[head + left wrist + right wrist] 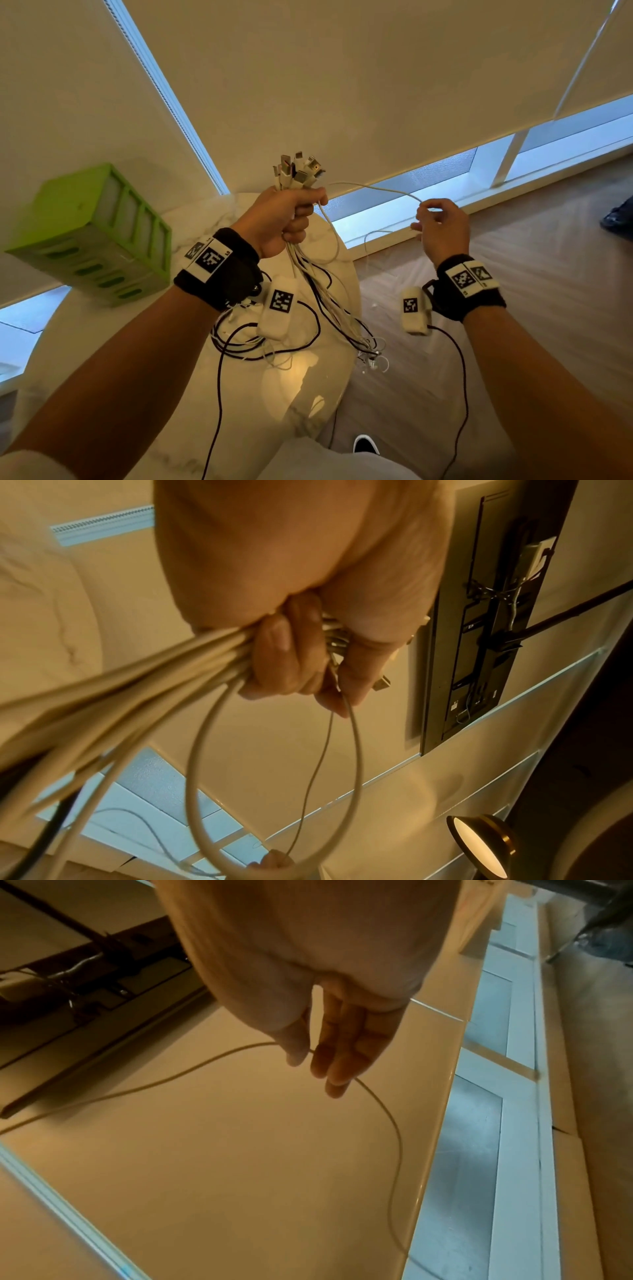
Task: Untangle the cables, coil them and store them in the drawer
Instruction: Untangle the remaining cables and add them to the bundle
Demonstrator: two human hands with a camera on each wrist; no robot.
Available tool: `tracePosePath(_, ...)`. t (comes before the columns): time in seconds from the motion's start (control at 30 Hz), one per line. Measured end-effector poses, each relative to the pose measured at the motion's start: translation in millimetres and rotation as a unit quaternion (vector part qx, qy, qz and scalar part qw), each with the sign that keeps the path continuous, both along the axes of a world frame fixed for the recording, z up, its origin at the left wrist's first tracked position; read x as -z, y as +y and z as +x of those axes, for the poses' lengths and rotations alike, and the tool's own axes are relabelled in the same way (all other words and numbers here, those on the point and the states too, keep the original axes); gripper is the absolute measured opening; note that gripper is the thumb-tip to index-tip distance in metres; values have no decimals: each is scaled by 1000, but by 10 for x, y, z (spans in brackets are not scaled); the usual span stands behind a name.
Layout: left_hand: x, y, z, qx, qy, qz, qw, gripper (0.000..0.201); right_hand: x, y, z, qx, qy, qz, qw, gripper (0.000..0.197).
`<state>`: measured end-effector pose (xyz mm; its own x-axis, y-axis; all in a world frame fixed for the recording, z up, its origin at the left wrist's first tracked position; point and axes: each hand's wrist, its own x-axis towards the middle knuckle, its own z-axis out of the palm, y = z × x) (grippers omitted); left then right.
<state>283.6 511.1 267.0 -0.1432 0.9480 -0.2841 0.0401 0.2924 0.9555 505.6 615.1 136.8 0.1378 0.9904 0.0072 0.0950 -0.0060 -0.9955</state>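
My left hand is raised above the round table and grips a bundle of cables in its fist, with several connector plugs sticking up out of it. In the left wrist view the fingers curl round the pale cords. A thin white cable arcs from that fist to my right hand, which pinches it between thumb and fingertips. The thin cable then loops down. More black and white cables trail onto the table.
A green drawer unit stands on the white marble table at the left. Window blinds hang behind. Wooden floor lies to the right, with a shoe below the table edge. A lamp glows in the left wrist view.
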Motion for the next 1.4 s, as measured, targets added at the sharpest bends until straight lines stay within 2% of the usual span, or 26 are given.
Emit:
tracePosePath(0.13,11,8,11,6,0,-6,1000,19,153,113,37,-44,-130,3,990,7)
tracePosePath(0.23,11,7,16,14,13,-19,1000,20,256,161,54,-58,-195,45,978,9)
tracePosePath(0.37,41,13,34,23,27,-34,999,20,360,187,31,-90,-198,64,974,15)
tracePosePath(0.47,65,16,80,-13,37,-41,998,17,427,163,54,-140,-206,78,965,16)
tracePosePath(0.53,78,17,90,-71,36,-24,997,17,550,157,120,-162,-269,50,948,19)
tracePosePath(0.57,81,20,86,-100,28,-10,995,18,646,155,178,-178,-327,12,928,21)
tracePosePath(0.6,83,23,75,-122,14,4,992,22,751,158,258,-193,-381,-36,903,24)
tracePosePath(0.67,84,29,64,-139,-27,29,989,32,891,130,416,-190,-424,-157,871,34)
tracePosePath(0.73,95,37,69,-135,-65,50,987,35,867,69,456,-182,-401,-204,874,43)
tracePosePath(0.8,134,65,119,-127,-92,60,986,35,670,-39,342,-186,-320,-153,916,45)
tracePosePath(0.87,197,105,234,-125,-115,60,984,38,320,-249,109,-242,-135,-90,957,45)
tracePosePath(0.9,230,124,303,-128,-131,57,982,41,125,-374,-21,-290,-49,-79,953,49)
tracePosePath(0.93,260,137,371,-130,-149,54,979,45,-32,-491,-149,-341,-12,-69,937,53)
tracePosePath(1.0,287,157,491,-129,-179,50,974,51,-144,-669,-419,-421,-52,-29,905,52)
tracePosePath(1.03,277,167,531,-128,-192,50,972,52,-102,-721,-546,-428,-87,-7,900,39)
tracePosePath(1.07,251,174,556,-126,-207,51,969,51,-46,-757,-632,-413,-112,4,904,23)
tracePosePath(1.1,213,181,559,-124,-223,53,965,51,29,-760,-669,-392,-125,-1,912,19)
tracePosePath(1.2,87,186,473,-109,-203,70,970,51,234,-677,-596,-382,-152,-93,907,39)
tracePosePath(1.4,45,110,404,-75,-145,64,984,50,401,-445,-446,-407,-275,-83,867,39)
